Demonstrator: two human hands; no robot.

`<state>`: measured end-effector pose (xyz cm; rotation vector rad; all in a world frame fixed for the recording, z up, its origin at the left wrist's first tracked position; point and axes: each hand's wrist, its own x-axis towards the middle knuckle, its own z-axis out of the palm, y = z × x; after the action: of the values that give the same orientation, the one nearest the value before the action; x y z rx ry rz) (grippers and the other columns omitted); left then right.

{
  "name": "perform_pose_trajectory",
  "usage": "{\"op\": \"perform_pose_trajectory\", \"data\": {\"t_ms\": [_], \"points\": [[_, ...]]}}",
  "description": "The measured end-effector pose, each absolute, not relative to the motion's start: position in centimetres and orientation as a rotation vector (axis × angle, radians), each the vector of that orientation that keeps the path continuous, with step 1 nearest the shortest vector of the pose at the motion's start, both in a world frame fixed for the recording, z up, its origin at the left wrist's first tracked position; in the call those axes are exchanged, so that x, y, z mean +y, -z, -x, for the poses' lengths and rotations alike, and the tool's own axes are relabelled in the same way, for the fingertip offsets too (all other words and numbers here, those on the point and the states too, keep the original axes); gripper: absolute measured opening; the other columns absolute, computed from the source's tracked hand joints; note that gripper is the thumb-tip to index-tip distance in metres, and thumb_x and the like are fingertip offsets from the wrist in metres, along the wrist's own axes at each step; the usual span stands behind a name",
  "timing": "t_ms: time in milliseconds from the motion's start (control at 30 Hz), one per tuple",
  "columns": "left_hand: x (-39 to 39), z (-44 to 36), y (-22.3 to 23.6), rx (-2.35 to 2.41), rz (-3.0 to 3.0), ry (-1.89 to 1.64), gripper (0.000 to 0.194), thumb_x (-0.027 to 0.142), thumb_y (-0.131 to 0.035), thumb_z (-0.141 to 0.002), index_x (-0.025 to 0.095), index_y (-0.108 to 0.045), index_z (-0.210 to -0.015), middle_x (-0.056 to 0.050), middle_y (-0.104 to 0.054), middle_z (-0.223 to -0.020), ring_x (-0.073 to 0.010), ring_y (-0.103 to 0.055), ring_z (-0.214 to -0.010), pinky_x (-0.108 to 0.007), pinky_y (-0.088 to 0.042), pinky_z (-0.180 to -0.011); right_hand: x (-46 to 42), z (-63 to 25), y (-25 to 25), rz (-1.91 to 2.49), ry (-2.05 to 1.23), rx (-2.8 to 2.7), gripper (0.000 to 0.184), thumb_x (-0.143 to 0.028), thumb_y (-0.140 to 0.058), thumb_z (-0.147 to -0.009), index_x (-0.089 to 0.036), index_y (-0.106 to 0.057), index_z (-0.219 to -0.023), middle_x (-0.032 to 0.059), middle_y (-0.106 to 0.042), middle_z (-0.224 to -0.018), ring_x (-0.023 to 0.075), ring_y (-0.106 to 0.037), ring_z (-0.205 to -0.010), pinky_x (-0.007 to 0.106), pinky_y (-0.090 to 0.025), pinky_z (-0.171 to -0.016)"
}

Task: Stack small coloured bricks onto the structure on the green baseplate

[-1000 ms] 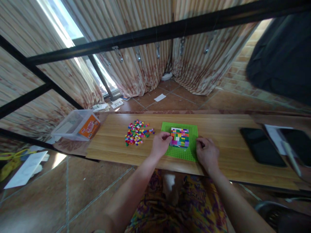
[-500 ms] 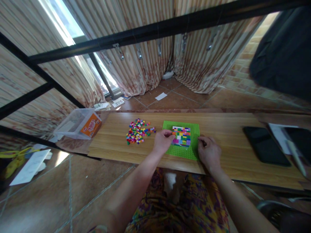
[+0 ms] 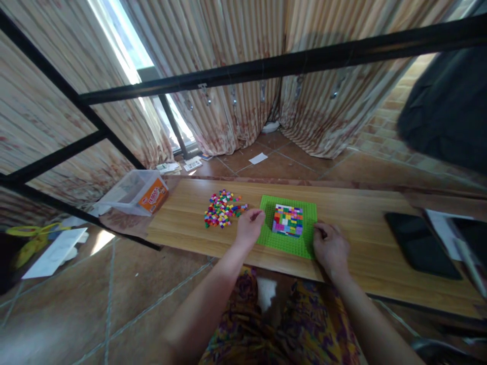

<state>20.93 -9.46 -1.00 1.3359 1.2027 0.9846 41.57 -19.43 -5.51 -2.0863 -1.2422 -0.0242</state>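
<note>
A green studded baseplate (image 3: 291,247) lies on the wooden board, bearing a block of multicoloured toy bricks (image 3: 288,221) built up in rows. My left hand (image 3: 250,228) is over the plate's left edge, apart from the block, with thumb and fingers pinched together. Whatever may be between those fingertips is too small to make out. At the plate's right edge, my right hand (image 3: 331,248) is closed, its curled thumb and forefinger on the rim. Left of my left hand spreads a pile of loose small bricks (image 3: 220,209) in many colours.
A clear plastic box (image 3: 131,190) with an orange label stands at the board's left end. On the right lie a black tablet-like slab (image 3: 420,244), white paper and a pen-like object. A black metal bar (image 3: 266,71) crosses in front of the curtains.
My left hand has drawn back leftward from the brick block, uncovering its left side. My right hand stays at the plate's right edge. The whole view has shifted slightly.
</note>
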Motion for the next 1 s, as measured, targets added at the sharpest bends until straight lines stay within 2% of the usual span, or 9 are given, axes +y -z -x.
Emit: {"op": "perform_pose_trajectory", "data": {"t_ms": [200,367,467,600,767,900,1000], "points": [[-9.1,-13.7,0.9,1.321,-1.258,-1.08,0.016,0.023,-0.061,-0.077,0.017,-0.07,-0.089,0.0,-0.068,-0.074,-0.0106,-0.061,-0.066,-0.023,-0.051,-0.065,-19.5,-41.9,6.0,2.086,0.041,-1.221,0.034,-0.036,-0.044,-0.086,-0.017,-0.072,-0.09,0.0114,-0.069,-0.091,0.0213,-0.057,-0.07,0.034,-0.042,-0.064],[-7.3,-6.8,1.8,1.615,-1.2,-1.232,0.017,0.023,-0.062,-0.077,0.015,-0.071,-0.089,-0.002,-0.071,-0.077,-0.012,-0.064,-0.068,-0.023,-0.051,-0.065,-19.5,-42.2,6.6,2.092,0.055,-1.24,0.033,-0.037,-0.045,-0.085,-0.019,-0.071,-0.091,0.011,-0.068,-0.091,0.0209,-0.056,-0.065,0.036,-0.042,-0.062],[-5.8,-4.5,1.9,1.834,-1.372,-1.162,0.017,0.019,-0.061,-0.077,0.015,-0.072,-0.09,-0.003,-0.072,-0.077,-0.0135,-0.064,-0.068,-0.025,-0.051,-0.066,-19.6,-42.3,6.5,2.111,0.06,-1.242,0.033,-0.039,-0.044,-0.086,-0.021,-0.071,-0.089,0.0117,-0.068,-0.09,0.0224,-0.055,-0.064,0.038,-0.042,-0.061],[-4.1,-4.8,1.1,1.922,-1.615,-0.989,0.021,0.017,-0.061,-0.079,0.016,-0.073,-0.097,-0.006,-0.072,-0.087,-0.0154,-0.065,-0.074,-0.027,-0.05,-0.072,-19.6,-42.4,6.5,2.12,0.096,-1.256,0.034,-0.039,-0.042,-0.086,-0.022,-0.071,-0.088,0.012,-0.067,-0.091,0.0239,-0.057,-0.069,0.038,-0.041,-0.061],[-2.7,-7.0,0.2,2.046,-1.923,-0.679,0.023,0.024,-0.058,-0.087,0.018,-0.073,-0.104,-0.009,-0.071,-0.104,-0.0183,-0.065,-0.092,-0.028,-0.048,-0.083,-19.6,-42.4,6.5,2.171,0.077,-1.262,0.035,-0.038,-0.044,-0.086,-0.019,-0.072,-0.093,0.0093,-0.066,-0.09,0.0206,-0.056,-0.069,0.034,-0.04,-0.061],[-2.3,-7.7,0.0,2.088,-2.045,-0.497,0.023,0.021,-0.054,-0.088,0.02,-0.074,-0.1,-0.01,-0.071,-0.102,-0.0202,-0.063,-0.097,-0.029,-0.046,-0.086,-19.7,-42.4,6.4,2.151,0.083,-1.284,0.034,-0.038,-0.045,-0.087,-0.017,-0.072,-0.094,0.0087,-0.067,-0.092,0.0192,-0.057,-0.069,0.032,-0.041,-0.062],[-2.0,-7.4,0.2,2.062,-2.061,-0.521,0.021,0.015,-0.054,-0.086,0.02,-0.074,-0.092,-0.01,-0.071,-0.097,-0.0213,-0.064,-0.096,-0.03,-0.046,-0.085,-19.7,-42.4,6.6,2.138,0.111,-1.283,0.034,-0.037,-0.045,-0.087,-0.016,-0.072,-0.094,0.0088,-0.067,-0.091,0.0189,-0.057,-0.069,0.032,-0.04,-0.062]]}}
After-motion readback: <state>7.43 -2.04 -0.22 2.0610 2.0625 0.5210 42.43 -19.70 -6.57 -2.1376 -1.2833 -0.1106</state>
